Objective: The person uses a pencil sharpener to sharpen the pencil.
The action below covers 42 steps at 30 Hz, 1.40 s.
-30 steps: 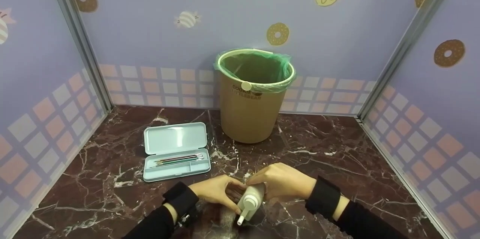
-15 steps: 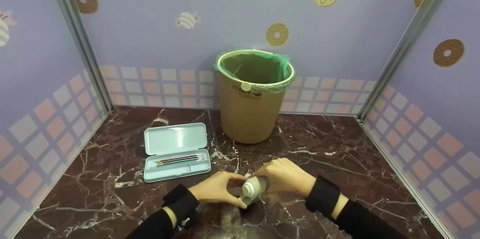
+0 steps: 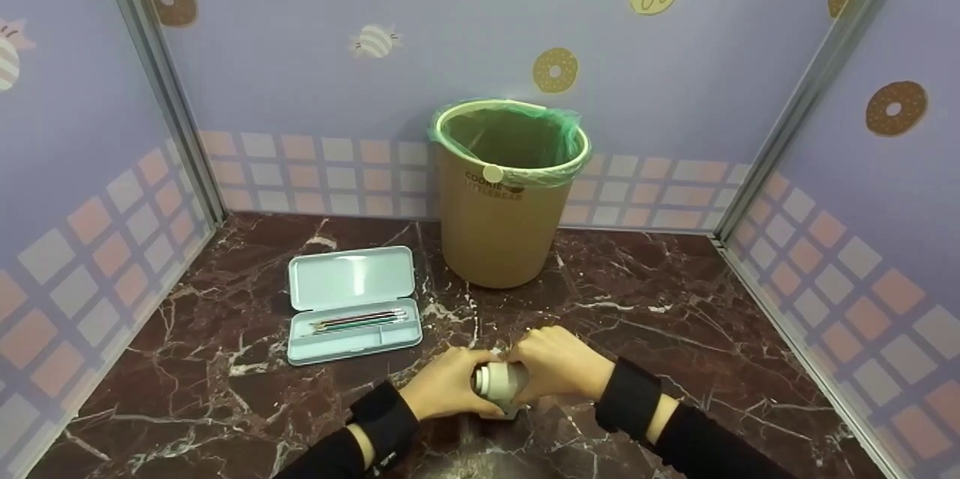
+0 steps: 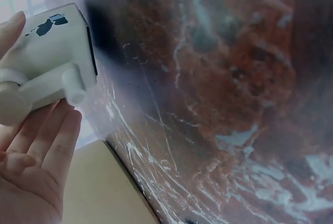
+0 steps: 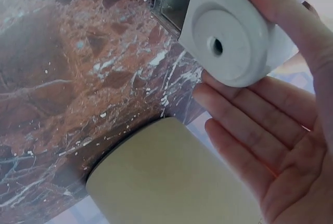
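Between my two hands is a white crank pencil sharpener (image 3: 496,381), low over the near middle of the table. My left hand (image 3: 446,385) grips it from the left, the thumb opposite the fingers. The left wrist view shows the crank arm (image 4: 47,86) and its small knob (image 4: 74,86), with dark markings on the body above. My right hand (image 3: 559,363) holds the other end. In the right wrist view, its thumb lies on the rounded face (image 5: 229,41) with the pencil hole, and a see-through drawer (image 5: 174,2) shows beside that face.
An open light-blue pencil case (image 3: 352,347) with several pencils (image 3: 360,321) lies to the left. Behind it to the right stands a tan bin (image 3: 502,231) with a green liner (image 3: 566,134). Patterned panels (image 3: 300,51) enclose the back and sides of the dark marbled table (image 3: 660,284).
The pencil sharpener has turned between my hands: its crank end pointed toward me and now faces left. The left hand has shifted a little to the right, closer round it.
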{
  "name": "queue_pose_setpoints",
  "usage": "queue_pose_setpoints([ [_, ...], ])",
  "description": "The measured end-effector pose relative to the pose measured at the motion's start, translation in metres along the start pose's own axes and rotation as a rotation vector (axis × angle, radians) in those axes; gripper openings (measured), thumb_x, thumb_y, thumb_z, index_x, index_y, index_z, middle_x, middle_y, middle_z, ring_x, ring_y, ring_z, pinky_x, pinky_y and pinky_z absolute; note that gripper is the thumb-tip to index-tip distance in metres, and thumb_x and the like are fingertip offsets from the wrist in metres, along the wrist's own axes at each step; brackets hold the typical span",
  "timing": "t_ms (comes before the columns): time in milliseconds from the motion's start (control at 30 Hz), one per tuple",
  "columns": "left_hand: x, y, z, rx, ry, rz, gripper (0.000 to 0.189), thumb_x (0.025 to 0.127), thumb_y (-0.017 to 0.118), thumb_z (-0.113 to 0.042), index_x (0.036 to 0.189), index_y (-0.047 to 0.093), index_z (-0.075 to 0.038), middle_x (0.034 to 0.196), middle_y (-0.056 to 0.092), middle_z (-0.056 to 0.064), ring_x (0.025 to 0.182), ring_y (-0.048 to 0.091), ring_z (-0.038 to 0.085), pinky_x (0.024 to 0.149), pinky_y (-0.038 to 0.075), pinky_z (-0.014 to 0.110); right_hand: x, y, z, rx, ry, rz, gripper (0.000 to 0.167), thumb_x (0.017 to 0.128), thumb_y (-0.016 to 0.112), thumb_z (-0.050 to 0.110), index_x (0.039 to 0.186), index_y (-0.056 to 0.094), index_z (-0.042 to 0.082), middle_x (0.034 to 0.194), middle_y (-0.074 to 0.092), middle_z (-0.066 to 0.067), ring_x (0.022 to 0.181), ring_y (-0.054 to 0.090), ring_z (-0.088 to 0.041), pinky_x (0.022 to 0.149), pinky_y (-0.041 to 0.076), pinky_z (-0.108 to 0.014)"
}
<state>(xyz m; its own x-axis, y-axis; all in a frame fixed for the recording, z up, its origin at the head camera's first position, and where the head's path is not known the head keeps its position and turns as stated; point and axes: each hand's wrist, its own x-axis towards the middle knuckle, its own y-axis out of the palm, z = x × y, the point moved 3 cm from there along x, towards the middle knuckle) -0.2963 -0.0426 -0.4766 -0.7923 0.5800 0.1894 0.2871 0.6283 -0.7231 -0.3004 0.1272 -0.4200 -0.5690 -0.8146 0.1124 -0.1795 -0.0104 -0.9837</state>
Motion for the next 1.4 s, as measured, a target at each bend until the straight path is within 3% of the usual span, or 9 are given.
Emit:
queue_pose_setpoints([
  [200,0.002,0.002,0.000,0.075,0.032,-0.022,0.051,0.067,0.094,-0.029,0.110,0.074,-0.011,0.091,0.078,0.001,0.073,0.063,-0.001,0.068,0.053,0.017,0.000,0.003,0.002,0.015,-0.006,-0.009,0.036,0.068,0.088,0.045,0.097,0.078,0.024,0.069,0.068,0.008,0.057,0.057,-0.008,0.049,0.039,-0.023],
  [433,0.002,0.000,-0.001,0.107,0.007,-0.013,0.051,0.067,0.094,-0.032,0.109,0.074,-0.011,0.090,0.077,0.001,0.072,0.063,0.000,0.067,0.052,0.017,-0.002,0.005,0.002,0.066,0.017,-0.013,0.037,0.069,0.088,0.042,0.098,0.078,0.022,0.078,0.072,0.006,0.065,0.063,-0.009,0.053,0.044,-0.022],
  [667,0.003,0.000,-0.001,0.111,-0.004,-0.013,0.048,0.067,0.094,-0.031,0.105,0.075,-0.010,0.088,0.077,0.001,0.070,0.061,0.000,0.065,0.051,0.017,-0.007,0.009,0.000,0.145,0.089,-0.013,0.049,0.071,0.089,0.044,0.112,0.077,0.020,0.093,0.076,0.003,0.075,0.069,-0.010,0.062,0.054,-0.025],
  [867,0.003,0.000,-0.001,0.126,-0.002,-0.020,0.046,0.067,0.094,-0.030,0.103,0.074,-0.009,0.088,0.077,0.003,0.070,0.062,0.002,0.065,0.052,0.017,-0.016,0.020,-0.005,0.308,0.138,-0.051,0.056,0.072,0.090,0.043,0.119,0.075,0.016,0.106,0.079,0.001,0.085,0.074,-0.013,0.069,0.057,-0.024],
  [1067,0.002,0.002,0.000,0.133,0.005,-0.024,0.049,0.066,0.095,-0.030,0.105,0.074,-0.008,0.089,0.078,0.004,0.070,0.063,0.003,0.065,0.053,0.017,-0.028,0.044,-0.011,0.565,0.205,-0.063,0.061,0.074,0.091,0.038,0.125,0.071,0.010,0.110,0.079,-0.005,0.087,0.073,-0.009,0.075,0.057,-0.020],
  [1233,0.002,0.002,0.000,0.118,0.006,-0.026,0.049,0.066,0.095,-0.028,0.106,0.074,-0.007,0.090,0.078,0.005,0.070,0.063,0.003,0.066,0.053,0.017,-0.034,0.062,-0.011,0.785,0.258,-0.106,0.059,0.076,0.090,0.031,0.125,0.069,0.007,0.113,0.078,-0.010,0.096,0.077,-0.018,0.081,0.061,-0.024],
  [1400,0.002,0.002,0.000,0.108,0.008,-0.023,0.049,0.067,0.095,-0.028,0.105,0.074,-0.006,0.089,0.078,0.005,0.070,0.063,0.002,0.065,0.052,0.017,-0.039,0.074,-0.009,0.854,0.293,-0.106,0.056,0.076,0.090,0.032,0.120,0.068,0.007,0.112,0.077,-0.009,0.100,0.077,-0.019,0.085,0.061,-0.023],
])
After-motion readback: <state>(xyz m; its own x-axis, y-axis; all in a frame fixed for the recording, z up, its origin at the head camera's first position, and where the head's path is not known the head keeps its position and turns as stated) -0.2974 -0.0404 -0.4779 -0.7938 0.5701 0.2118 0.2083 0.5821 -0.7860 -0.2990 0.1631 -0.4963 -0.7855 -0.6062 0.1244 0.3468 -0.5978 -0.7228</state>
